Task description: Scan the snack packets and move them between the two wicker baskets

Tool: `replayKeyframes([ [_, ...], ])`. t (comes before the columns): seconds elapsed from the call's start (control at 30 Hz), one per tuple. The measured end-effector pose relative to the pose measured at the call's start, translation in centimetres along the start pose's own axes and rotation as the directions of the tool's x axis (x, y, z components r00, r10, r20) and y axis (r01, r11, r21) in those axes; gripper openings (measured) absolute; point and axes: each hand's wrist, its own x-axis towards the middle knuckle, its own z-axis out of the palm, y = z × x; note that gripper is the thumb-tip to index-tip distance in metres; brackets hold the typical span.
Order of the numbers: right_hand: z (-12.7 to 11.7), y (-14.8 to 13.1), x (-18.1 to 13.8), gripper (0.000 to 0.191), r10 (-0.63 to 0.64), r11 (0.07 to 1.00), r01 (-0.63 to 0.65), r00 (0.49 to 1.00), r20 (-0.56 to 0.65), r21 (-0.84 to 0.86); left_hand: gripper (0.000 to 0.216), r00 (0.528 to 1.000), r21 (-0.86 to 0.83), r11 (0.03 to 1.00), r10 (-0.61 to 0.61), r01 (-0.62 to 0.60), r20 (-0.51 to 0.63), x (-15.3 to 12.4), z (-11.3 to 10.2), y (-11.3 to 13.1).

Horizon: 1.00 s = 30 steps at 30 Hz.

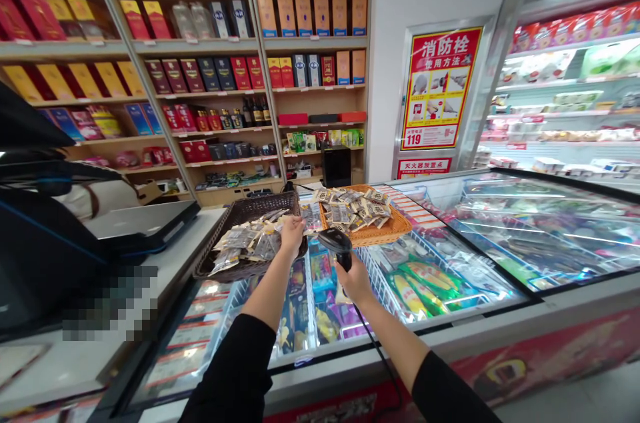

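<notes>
My left hand (292,235) reaches over the edge of a dark wicker basket (240,211) full of small silvery snack packets (249,241), its fingers closed on one packet at the basket's right side. My right hand (356,282) grips the handle of a black barcode scanner (337,244), whose head points toward the left hand; its cable (376,344) trails down along my forearm. Both baskets rest on the glass lid of a chest freezer (450,276).
An orange basket (380,231) of packets sits just right of the scanner. A till screen (30,223) and a counter (175,256) stand at the left. Shelves of boxed goods (210,70) line the back wall. A fire-hydrant poster (439,86) and an open cooler (570,90) are at the right.
</notes>
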Motion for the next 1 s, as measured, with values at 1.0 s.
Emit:
replayKeyframes([
  [1.0,1.4,3.0,1.2,0.034,0.315,0.600,-0.281,0.944,0.102,0.749,0.020,0.959,0.714,0.697,0.246,-0.072,-0.144,8.4,-8.6,1.4],
])
